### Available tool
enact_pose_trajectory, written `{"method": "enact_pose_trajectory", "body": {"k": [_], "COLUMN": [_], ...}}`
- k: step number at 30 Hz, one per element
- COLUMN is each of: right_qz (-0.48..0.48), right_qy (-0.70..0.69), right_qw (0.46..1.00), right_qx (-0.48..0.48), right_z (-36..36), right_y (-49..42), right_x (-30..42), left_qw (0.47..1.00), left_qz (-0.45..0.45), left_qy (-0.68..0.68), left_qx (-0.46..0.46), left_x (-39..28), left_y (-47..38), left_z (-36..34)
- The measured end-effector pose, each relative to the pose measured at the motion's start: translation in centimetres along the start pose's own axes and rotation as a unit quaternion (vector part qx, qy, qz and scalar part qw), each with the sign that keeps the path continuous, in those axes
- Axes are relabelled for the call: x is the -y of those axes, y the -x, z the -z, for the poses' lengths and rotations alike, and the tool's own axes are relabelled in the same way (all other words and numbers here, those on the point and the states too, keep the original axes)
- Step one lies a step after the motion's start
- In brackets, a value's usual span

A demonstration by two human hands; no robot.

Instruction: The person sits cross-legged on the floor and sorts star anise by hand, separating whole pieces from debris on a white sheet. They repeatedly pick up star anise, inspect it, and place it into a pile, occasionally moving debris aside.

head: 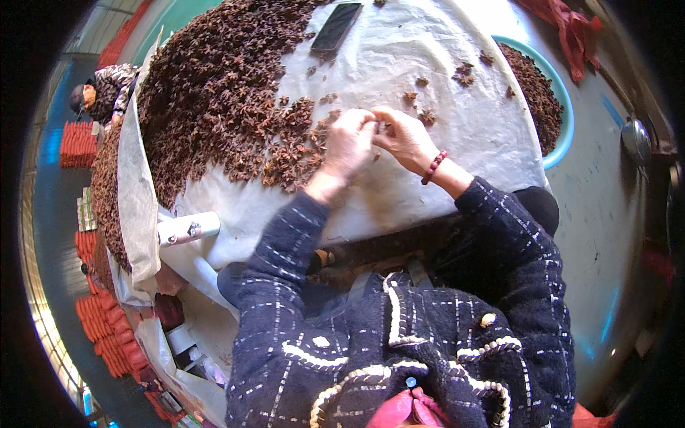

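A large heap of dried star anise [214,96] covers the left part of a table spread with a whitish plastic sheet [396,187]. Both hands meet over the sheet at the heap's right edge. My left hand [350,142] has its fingers bent, their tips close to those of the other hand. My right hand [406,139], with a dark red bead bracelet [434,167] at the wrist, has thumb and forefinger curled together. Something small may be between the fingertips, but I cannot make it out. Several loose star anise pieces [426,117] lie just beyond the right hand.
A black phone [336,27] lies at the far side of the sheet. At the right stands a light blue basin [568,115] of star anise. A white cylindrical container [190,229] is at the near left. Beyond the left edge are a person [109,93] and stacked red sacks [77,144].
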State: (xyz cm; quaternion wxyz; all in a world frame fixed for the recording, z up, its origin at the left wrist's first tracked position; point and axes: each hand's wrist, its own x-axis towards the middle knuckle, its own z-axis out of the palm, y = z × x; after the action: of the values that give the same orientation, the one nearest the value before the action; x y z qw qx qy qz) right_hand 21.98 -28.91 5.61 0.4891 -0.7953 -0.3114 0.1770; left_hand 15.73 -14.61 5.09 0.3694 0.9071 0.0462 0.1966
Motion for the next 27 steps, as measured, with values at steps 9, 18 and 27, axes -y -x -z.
{"method": "enact_pose_trajectory", "body": {"k": [9,18,27], "right_qz": [0.027,0.077,-0.209], "right_qy": [0.191,0.152,-0.426], "right_qw": [0.98,0.984,0.877], "right_qx": [-0.045,-0.056,0.069], "right_z": [2.3,1.7,-0.8], "right_y": [-0.1,-0.5,0.7], "right_x": [-0.1,-0.7,-0.6], "left_qw": [0.972,0.983,0.784], "left_qz": [0.218,0.15,0.34], "left_qy": [0.0,-0.101,0.52], "left_qx": [-0.089,0.033,-0.012], "left_x": [4.8,7.9,-0.5], "left_y": [-1.3,-5.8,4.0], "left_z": [1.9,2.5,-0.1]}}
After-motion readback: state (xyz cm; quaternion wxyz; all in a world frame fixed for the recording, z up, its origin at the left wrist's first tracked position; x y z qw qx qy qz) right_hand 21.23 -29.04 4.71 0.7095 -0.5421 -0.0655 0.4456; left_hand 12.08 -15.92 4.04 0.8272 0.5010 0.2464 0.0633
